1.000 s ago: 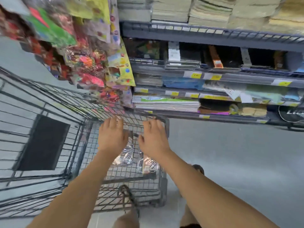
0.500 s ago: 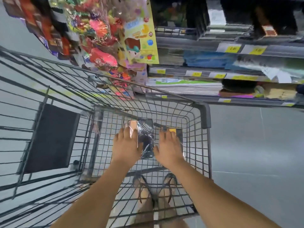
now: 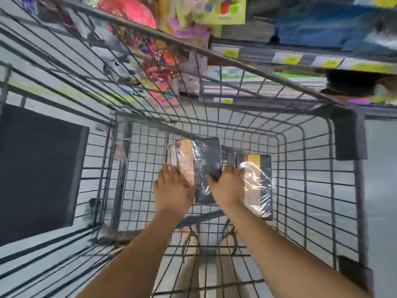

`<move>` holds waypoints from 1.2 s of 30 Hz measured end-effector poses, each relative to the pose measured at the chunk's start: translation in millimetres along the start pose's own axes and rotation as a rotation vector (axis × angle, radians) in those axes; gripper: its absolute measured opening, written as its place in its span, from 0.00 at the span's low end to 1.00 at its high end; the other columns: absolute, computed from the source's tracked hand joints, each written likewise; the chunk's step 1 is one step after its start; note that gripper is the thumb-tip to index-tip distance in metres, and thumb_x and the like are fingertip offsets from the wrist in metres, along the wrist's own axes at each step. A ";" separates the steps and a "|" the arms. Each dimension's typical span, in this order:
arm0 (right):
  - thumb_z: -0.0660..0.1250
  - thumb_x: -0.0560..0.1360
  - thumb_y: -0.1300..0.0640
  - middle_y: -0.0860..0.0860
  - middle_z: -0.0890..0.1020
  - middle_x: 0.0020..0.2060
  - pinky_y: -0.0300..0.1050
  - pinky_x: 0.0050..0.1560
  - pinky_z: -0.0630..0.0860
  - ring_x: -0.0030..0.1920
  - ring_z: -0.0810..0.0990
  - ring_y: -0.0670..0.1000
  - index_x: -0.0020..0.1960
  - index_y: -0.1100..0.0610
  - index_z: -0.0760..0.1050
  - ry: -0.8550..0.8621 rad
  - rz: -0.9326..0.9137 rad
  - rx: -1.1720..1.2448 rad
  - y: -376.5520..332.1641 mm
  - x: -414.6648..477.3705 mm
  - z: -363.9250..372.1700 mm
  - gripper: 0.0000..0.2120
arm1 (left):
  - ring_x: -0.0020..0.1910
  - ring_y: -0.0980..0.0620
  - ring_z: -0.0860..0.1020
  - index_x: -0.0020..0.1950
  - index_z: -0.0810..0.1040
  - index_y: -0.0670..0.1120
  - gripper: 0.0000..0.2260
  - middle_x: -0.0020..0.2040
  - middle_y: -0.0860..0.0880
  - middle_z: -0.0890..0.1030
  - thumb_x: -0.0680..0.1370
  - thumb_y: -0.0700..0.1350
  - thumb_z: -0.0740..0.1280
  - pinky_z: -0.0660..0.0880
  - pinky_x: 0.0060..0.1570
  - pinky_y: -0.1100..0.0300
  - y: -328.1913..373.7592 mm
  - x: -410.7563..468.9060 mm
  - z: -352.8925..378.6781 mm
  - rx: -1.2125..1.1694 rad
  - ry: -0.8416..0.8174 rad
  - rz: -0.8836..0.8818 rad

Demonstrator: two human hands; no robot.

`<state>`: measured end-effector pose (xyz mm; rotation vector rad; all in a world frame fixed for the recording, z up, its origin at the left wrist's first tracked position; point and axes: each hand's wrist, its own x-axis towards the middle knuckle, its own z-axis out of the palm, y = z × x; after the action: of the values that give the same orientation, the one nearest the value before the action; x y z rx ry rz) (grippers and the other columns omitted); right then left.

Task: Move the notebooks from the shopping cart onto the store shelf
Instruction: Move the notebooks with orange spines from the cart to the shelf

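Two shrink-wrapped notebook packs lie on the floor of the wire shopping cart (image 3: 348, 134). The left notebook pack (image 3: 204, 160) has a dark and orange cover and overlaps the right notebook pack (image 3: 260, 190). My left hand (image 3: 171, 190) presses against its left edge with the thumb on the wrap. My right hand (image 3: 227, 186) is at its right edge, thumb on the dark cover and fingers lying between the two packs. The store shelf (image 3: 279, 58), with yellow price tags, runs across the upper right beyond the cart rim.
Bright hanging packets (image 3: 163, 67) crowd the top centre behind the cart's far wall. A black panel (image 3: 38, 168) sits on the cart's left side. Stacked paper goods (image 3: 266, 87) fill the lower shelf. My sandalled feet (image 3: 193, 239) show through the cart's mesh on the grey floor.
My head has dropped closer to the cart, and both hands have reached down to its floor. They have gone from hovering flat over the packs to closing on the left pack's edges.
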<state>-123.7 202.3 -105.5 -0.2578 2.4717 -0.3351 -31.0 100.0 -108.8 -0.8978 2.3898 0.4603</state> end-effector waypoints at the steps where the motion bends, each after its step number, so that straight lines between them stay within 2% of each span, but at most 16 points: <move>1: 0.69 0.72 0.46 0.63 0.78 0.56 0.55 0.60 0.73 0.60 0.74 0.62 0.61 0.66 0.71 -0.005 0.040 0.083 -2.6 2.1 5.8 0.27 | 0.77 0.40 0.53 0.78 0.49 0.39 0.39 0.79 0.38 0.50 0.78 0.65 0.54 0.56 0.74 0.46 -1.4 1.4 3.9 -0.030 0.004 0.001; 3: 0.75 0.68 0.48 0.60 0.81 0.52 0.51 0.52 0.78 0.55 0.79 0.60 0.58 0.63 0.71 -0.008 0.130 0.232 -7.0 4.8 12.9 0.27 | 0.77 0.40 0.54 0.78 0.49 0.40 0.41 0.78 0.37 0.50 0.77 0.65 0.57 0.56 0.73 0.46 -5.5 3.1 12.0 -0.066 0.012 0.021; 5: 0.77 0.67 0.53 0.58 0.82 0.49 0.45 0.46 0.78 0.51 0.81 0.58 0.56 0.63 0.71 0.002 0.193 0.342 -8.1 6.1 15.3 0.25 | 0.76 0.39 0.55 0.78 0.50 0.41 0.41 0.78 0.37 0.50 0.76 0.66 0.56 0.57 0.73 0.46 -11.2 4.1 17.9 -0.094 0.030 0.037; 7: 0.77 0.67 0.57 0.56 0.83 0.46 0.42 0.42 0.76 0.47 0.82 0.56 0.54 0.62 0.69 0.006 0.220 0.433 -7.1 5.9 12.9 0.22 | 0.76 0.39 0.56 0.78 0.52 0.43 0.37 0.78 0.38 0.52 0.77 0.66 0.52 0.57 0.72 0.45 -16.5 4.6 19.0 -0.144 0.052 0.038; 9: 0.75 0.69 0.60 0.49 0.79 0.40 0.40 0.39 0.74 0.42 0.80 0.53 0.52 0.59 0.66 0.038 0.214 0.491 -5.7 3.1 5.4 0.20 | 0.75 0.39 0.58 0.78 0.56 0.45 0.31 0.77 0.38 0.55 0.80 0.61 0.52 0.58 0.72 0.46 -18.5 6.7 18.8 -0.250 0.062 -0.014; 11: 0.72 0.71 0.63 0.45 0.74 0.36 0.39 0.35 0.71 0.37 0.77 0.50 0.55 0.59 0.64 0.102 0.194 0.529 -2.3 0.3 -4.3 0.20 | 0.71 0.39 0.64 0.76 0.59 0.43 0.26 0.74 0.38 0.62 0.81 0.53 0.57 0.64 0.69 0.46 -15.7 10.6 17.6 -0.378 0.109 -0.124; 13: 0.71 0.71 0.65 0.46 0.74 0.34 0.41 0.35 0.72 0.33 0.75 0.49 0.55 0.58 0.61 0.157 0.190 0.547 4.3 -0.8 -12.9 0.21 | 0.67 0.40 0.66 0.75 0.60 0.41 0.28 0.71 0.39 0.67 0.79 0.51 0.63 0.68 0.64 0.48 -8.4 13.9 18.1 -0.460 0.131 -0.227; 16: 0.71 0.71 0.65 0.49 0.75 0.34 0.46 0.36 0.76 0.34 0.77 0.54 0.55 0.55 0.58 0.173 0.199 0.553 13.5 0.1 -17.8 0.23 | 0.64 0.40 0.66 0.73 0.64 0.41 0.35 0.65 0.39 0.69 0.72 0.55 0.72 0.66 0.62 0.50 6.3 16.7 20.6 -0.490 0.098 -0.289; 19: 0.71 0.71 0.65 0.50 0.77 0.34 0.47 0.36 0.76 0.34 0.79 0.55 0.54 0.54 0.58 0.162 0.202 0.566 16.3 -3.2 -18.4 0.24 | 0.61 0.42 0.69 0.70 0.67 0.40 0.37 0.62 0.40 0.71 0.67 0.54 0.77 0.70 0.59 0.49 14.4 20.8 20.2 -0.600 0.107 -0.383; 24: 0.71 0.72 0.64 0.46 0.75 0.32 0.40 0.33 0.72 0.30 0.75 0.46 0.54 0.54 0.58 0.184 0.187 0.542 19.0 -11.3 -20.3 0.22 | 0.57 0.42 0.72 0.66 0.68 0.40 0.36 0.59 0.41 0.72 0.64 0.50 0.80 0.71 0.55 0.51 14.0 25.3 13.3 -0.722 0.086 -0.446; 26: 0.71 0.73 0.62 0.48 0.75 0.31 0.42 0.30 0.73 0.29 0.77 0.49 0.59 0.56 0.61 0.177 0.166 0.525 17.5 -18.4 -24.8 0.22 | 0.52 0.44 0.73 0.65 0.66 0.41 0.34 0.59 0.41 0.71 0.66 0.47 0.79 0.72 0.49 0.53 14.7 20.5 7.8 -0.801 0.069 -0.440; 28: 0.71 0.73 0.61 0.49 0.77 0.32 0.47 0.34 0.79 0.32 0.79 0.54 0.64 0.56 0.63 0.181 0.118 0.521 15.0 -28.3 -32.1 0.24 | 0.43 0.47 0.74 0.65 0.63 0.41 0.28 0.58 0.41 0.74 0.72 0.41 0.74 0.72 0.39 0.59 15.8 11.1 -2.2 -0.882 0.047 -0.414; 30: 0.70 0.74 0.61 0.52 0.81 0.36 0.46 0.36 0.78 0.35 0.81 0.55 0.64 0.54 0.65 0.194 0.076 0.527 12.7 -39.2 -42.9 0.22 | 0.34 0.51 0.76 0.65 0.62 0.43 0.22 0.50 0.43 0.81 0.76 0.38 0.69 0.71 0.28 0.62 15.2 -0.6 -15.1 -0.920 0.022 -0.389; 31: 0.70 0.74 0.60 0.52 0.82 0.39 0.43 0.34 0.76 0.36 0.80 0.53 0.64 0.54 0.66 0.201 0.068 0.534 11.0 -45.8 -50.1 0.22 | 0.32 0.52 0.76 0.66 0.61 0.45 0.21 0.45 0.46 0.81 0.77 0.38 0.67 0.71 0.26 0.61 14.9 -7.9 -22.4 -0.927 0.009 -0.383; 33: 0.70 0.74 0.59 0.50 0.82 0.40 0.36 0.31 0.70 0.33 0.78 0.47 0.64 0.53 0.68 0.208 0.071 0.551 6.3 -61.2 -67.6 0.21 | 0.33 0.50 0.78 0.67 0.61 0.50 0.21 0.39 0.51 0.79 0.77 0.41 0.65 0.76 0.31 0.56 15.6 -26.0 -39.9 -0.958 0.008 -0.403; 36: 0.71 0.73 0.58 0.44 0.80 0.35 0.30 0.29 0.68 0.32 0.78 0.42 0.62 0.52 0.69 0.230 0.050 0.621 -1.6 -87.5 -95.2 0.20 | 0.39 0.42 0.80 0.67 0.62 0.54 0.20 0.40 0.48 0.81 0.77 0.41 0.61 0.80 0.44 0.46 15.6 -55.4 -62.2 -0.981 0.049 -0.440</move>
<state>-112.6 240.6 17.6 0.1108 2.4434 -1.1293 -29.4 108.8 -24.6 -1.7895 1.8370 1.4748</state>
